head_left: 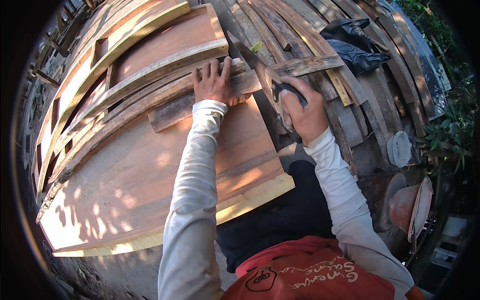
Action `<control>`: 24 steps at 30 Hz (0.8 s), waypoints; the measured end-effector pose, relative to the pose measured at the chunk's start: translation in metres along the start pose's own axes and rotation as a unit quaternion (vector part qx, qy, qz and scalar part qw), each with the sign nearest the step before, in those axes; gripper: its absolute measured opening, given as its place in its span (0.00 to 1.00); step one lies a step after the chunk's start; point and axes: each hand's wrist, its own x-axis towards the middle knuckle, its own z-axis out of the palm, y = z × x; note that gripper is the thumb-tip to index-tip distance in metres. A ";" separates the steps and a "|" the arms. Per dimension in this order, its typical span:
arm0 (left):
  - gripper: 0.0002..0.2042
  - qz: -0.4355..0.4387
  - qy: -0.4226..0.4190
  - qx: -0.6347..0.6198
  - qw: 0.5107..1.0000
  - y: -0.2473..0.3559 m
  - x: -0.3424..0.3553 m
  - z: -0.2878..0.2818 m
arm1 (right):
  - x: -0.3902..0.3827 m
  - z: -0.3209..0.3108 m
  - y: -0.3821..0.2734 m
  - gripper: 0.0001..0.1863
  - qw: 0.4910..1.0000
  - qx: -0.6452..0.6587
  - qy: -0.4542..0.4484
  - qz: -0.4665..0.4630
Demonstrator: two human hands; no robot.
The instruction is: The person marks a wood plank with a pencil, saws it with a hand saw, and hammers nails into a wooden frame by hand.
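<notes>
My left hand (212,85) grips wooden battens (175,95) near their right ends, its fingers slightly spread and curled over the wood. My right hand (305,110) is closed around the dark handle of a handsaw (265,72). The blade slants up and leftward, crossing a rough plank (317,65) just right of my left hand; whether its teeth are in the wood I cannot tell. Beneath the battens and my left forearm lies a plywood panel (245,150) with a pale edge strip.
Framed wooden panels (160,32) are stacked at the upper left. Loose boards (380,105) fill the right, with a black plastic bag (352,45) on them. A pale bucket (398,149) and a reddish bucket (406,210) stand lower right, near plants (455,130).
</notes>
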 end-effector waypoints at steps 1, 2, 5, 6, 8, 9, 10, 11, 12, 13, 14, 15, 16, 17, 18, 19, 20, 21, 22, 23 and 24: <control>0.61 -0.011 -0.001 -0.001 1.000 0.001 -0.001 -0.005 | -0.005 -0.003 0.002 0.17 1.000 -0.001 0.001 0.002; 0.61 -0.018 0.000 -0.002 1.000 -0.004 0.001 -0.003 | -0.012 -0.007 0.006 0.17 0.997 -0.056 0.002 -0.049; 0.60 -0.017 0.004 0.030 0.999 -0.029 -0.011 0.008 | -0.140 -0.050 -0.009 0.20 0.994 -0.099 -0.020 0.044; 0.59 -0.002 0.034 0.012 0.999 -0.026 0.000 0.001 | -0.169 -0.060 -0.011 0.20 0.993 -0.115 -0.010 0.010; 0.59 0.005 0.051 0.016 0.999 -0.024 0.003 0.000 | -0.211 -0.068 -0.029 0.21 0.987 -0.152 0.002 -0.045; 0.59 0.006 0.048 0.015 0.999 -0.022 0.004 0.001 | -0.199 -0.062 -0.022 0.21 0.990 -0.138 0.011 -0.038; 0.58 0.006 0.045 0.016 0.999 -0.022 0.004 0.000 | -0.161 -0.052 -0.002 0.20 0.994 -0.109 0.006 -0.019; 0.58 -0.003 0.023 0.010 1.000 -0.022 0.002 -0.001 | -0.113 -0.035 0.004 0.19 0.996 -0.086 0.001 0.003; 0.58 0.002 0.025 0.002 1.000 -0.015 0.003 0.000 | -0.067 -0.021 0.009 0.18 0.997 -0.066 0.005 0.026; 0.59 0.006 0.023 0.009 1.000 -0.005 0.007 0.001 | -0.009 -0.007 0.021 0.17 0.990 -0.077 0.038 -0.108; 0.61 0.000 0.017 0.021 1.000 -0.003 0.008 0.003 | 0.002 -0.005 0.017 0.16 0.993 -0.054 0.025 -0.105; 0.61 -0.001 0.021 0.025 0.999 -0.006 0.002 0.005 | 0.015 0.003 0.016 0.16 0.994 -0.025 0.005 -0.104; 0.60 -0.005 0.028 0.028 0.999 -0.012 0.000 0.002 | 0.001 0.004 0.016 0.17 0.996 -0.044 0.002 -0.078; 0.59 -0.018 0.011 0.003 1.000 -0.017 -0.003 0.000 | -0.018 0.002 0.012 0.17 0.997 -0.065 -0.001 -0.052; 0.59 -0.032 0.005 0.008 0.999 -0.025 -0.008 0.003 | -0.081 -0.021 -0.003 0.20 0.998 -0.066 -0.021 0.011; 0.59 -0.027 0.006 0.010 1.000 -0.028 -0.007 0.004 | -0.142 -0.048 0.001 0.21 0.998 -0.063 -0.014 0.001; 0.59 -0.016 0.007 0.008 1.000 -0.025 -0.004 0.006 | -0.196 -0.066 -0.002 0.20 0.990 -0.131 0.019 -0.053; 0.60 0.000 0.028 0.015 0.999 -0.028 0.006 0.005 | -0.205 -0.067 -0.007 0.20 0.980 -0.164 0.023 -0.107; 0.60 0.002 0.034 0.018 0.999 -0.033 0.011 0.004 | -0.210 -0.063 -0.009 0.20 0.967 -0.196 0.030 -0.162; 0.60 0.001 0.034 0.017 0.999 -0.030 0.011 0.008 | -0.203 -0.059 -0.008 0.20 0.981 -0.160 0.030 -0.101; 0.60 -0.001 0.030 0.015 0.999 -0.025 0.008 0.011 | -0.192 -0.056 -0.010 0.20 0.991 -0.124 0.027 -0.037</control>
